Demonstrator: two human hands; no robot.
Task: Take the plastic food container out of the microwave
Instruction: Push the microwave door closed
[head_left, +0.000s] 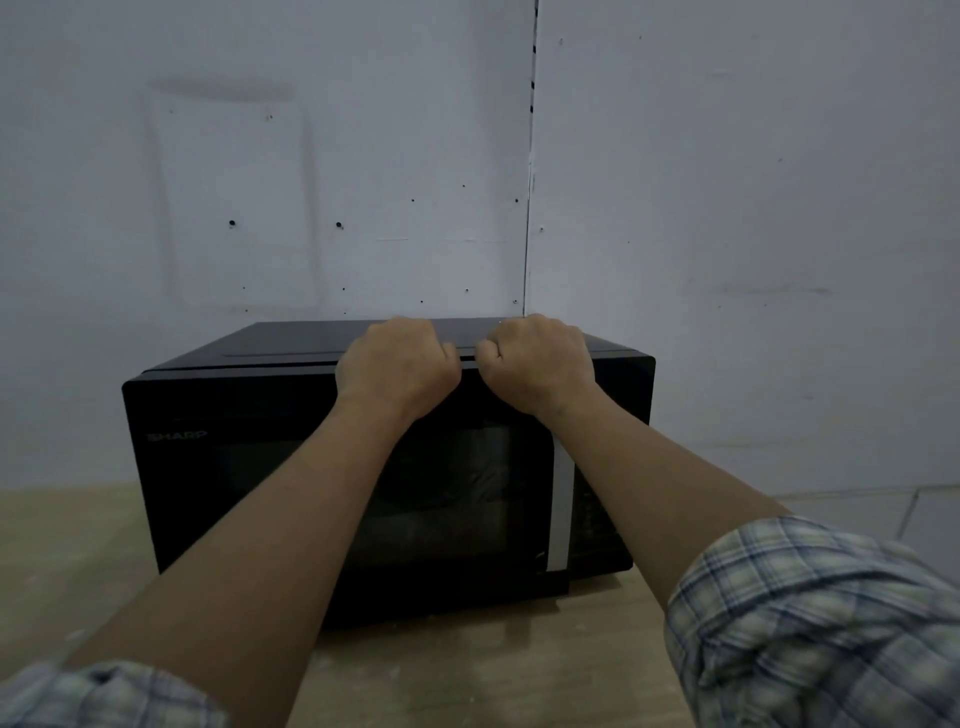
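A black microwave (234, 467) stands on a wooden table with its door closed. A silver handle strip (562, 512) runs down the door's right side. My left hand (397, 366) and my right hand (537, 361) are side by side in front of the microwave's top front edge, both curled into fists with nothing in them. Through the dark door window something pale shows faintly, but I cannot tell if it is the plastic food container.
The wooden table (78, 561) stretches in front and to the left of the microwave. A pale wall (727, 208) with small holes rises close behind. A control panel (597, 514) sits right of the door handle.
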